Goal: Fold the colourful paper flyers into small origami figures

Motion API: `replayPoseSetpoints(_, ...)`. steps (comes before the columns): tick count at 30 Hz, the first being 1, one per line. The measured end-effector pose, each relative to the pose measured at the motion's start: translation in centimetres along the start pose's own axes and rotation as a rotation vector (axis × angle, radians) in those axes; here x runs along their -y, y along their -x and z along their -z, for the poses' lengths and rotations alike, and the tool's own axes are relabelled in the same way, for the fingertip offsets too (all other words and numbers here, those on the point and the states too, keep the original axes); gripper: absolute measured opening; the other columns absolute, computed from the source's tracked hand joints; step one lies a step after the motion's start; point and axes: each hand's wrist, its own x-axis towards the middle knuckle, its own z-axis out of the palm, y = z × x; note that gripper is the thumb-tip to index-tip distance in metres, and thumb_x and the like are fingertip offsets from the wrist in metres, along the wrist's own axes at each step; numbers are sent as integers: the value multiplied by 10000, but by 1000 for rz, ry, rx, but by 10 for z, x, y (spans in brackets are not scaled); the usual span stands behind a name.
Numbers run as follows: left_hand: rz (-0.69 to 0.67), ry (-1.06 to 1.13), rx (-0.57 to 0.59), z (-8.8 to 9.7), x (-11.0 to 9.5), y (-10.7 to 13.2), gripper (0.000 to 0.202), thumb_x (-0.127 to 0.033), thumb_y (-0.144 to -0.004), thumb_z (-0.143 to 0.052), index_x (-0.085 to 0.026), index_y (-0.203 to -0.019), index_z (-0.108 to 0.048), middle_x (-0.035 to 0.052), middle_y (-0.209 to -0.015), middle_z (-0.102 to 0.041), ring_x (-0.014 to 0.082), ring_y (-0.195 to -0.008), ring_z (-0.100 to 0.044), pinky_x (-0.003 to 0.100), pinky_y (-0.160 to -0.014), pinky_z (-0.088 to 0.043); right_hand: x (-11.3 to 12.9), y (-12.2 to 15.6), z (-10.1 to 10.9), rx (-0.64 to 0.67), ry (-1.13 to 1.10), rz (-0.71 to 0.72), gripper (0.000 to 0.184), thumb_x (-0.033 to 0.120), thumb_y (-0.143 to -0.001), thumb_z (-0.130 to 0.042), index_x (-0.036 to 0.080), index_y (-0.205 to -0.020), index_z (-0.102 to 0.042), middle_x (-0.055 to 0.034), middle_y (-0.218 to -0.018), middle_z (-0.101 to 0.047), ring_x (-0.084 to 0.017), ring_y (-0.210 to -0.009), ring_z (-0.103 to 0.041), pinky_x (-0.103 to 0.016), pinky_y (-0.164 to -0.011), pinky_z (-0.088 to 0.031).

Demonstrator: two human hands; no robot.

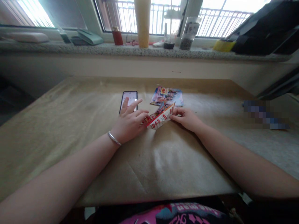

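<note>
A folded piece of printed red-and-white paper [161, 117] lies on the brown table [70, 124] in front of me. My left hand [129, 122], with a silver bangle at the wrist, pinches its left end while the index finger sticks out. My right hand [187, 119] grips the paper's right end with closed fingers. Just behind the paper lies a colourful printed leaflet [167, 96]. A phone [129, 100] with a lit screen lies flat behind my left hand.
A stone windowsill [140, 51] runs behind the table with a tall yellow cylinder [142, 23], a red cup [117, 36], jars [189, 34] and a dark bag [263, 31]. A blurred patch [263, 115] sits on the table's right side.
</note>
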Motion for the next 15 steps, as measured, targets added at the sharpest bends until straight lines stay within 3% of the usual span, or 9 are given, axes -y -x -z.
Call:
replayPoseSetpoints(4,81,10,-44,1,0,1,210,-259,-821,-579,-232,-1015,-657,25,-1138,-672,319,-1311,-395,648,-1141,-94,-1,-2,2,-52,-136,-108,176,348,-665,-686,196,-695,-604,21,-655,-615,-92,-553,-501,-220,-505,-416)
replayPoseSetpoints(9,57,-14,-72,-1,1,2,267,-236,-795,-586,-251,-1052,-656,28,-1208,-626,319,-1280,-421,651,-1127,-128,1,-4,1,-177,-399,-205,186,269,-623,-749,197,-670,-585,11,-701,-650,-104,-656,-596,-176,-494,-461)
replayPoseSetpoints(15,-104,-48,-221,3,-2,2,121,-202,-787,-618,-279,-870,-659,-15,-987,-659,245,-1135,-498,553,-1112,-249,9,-4,-1,-340,-660,-339,176,150,-697,-718,202,-666,-552,20,-685,-650,-102,-673,-645,-160,-494,-518)
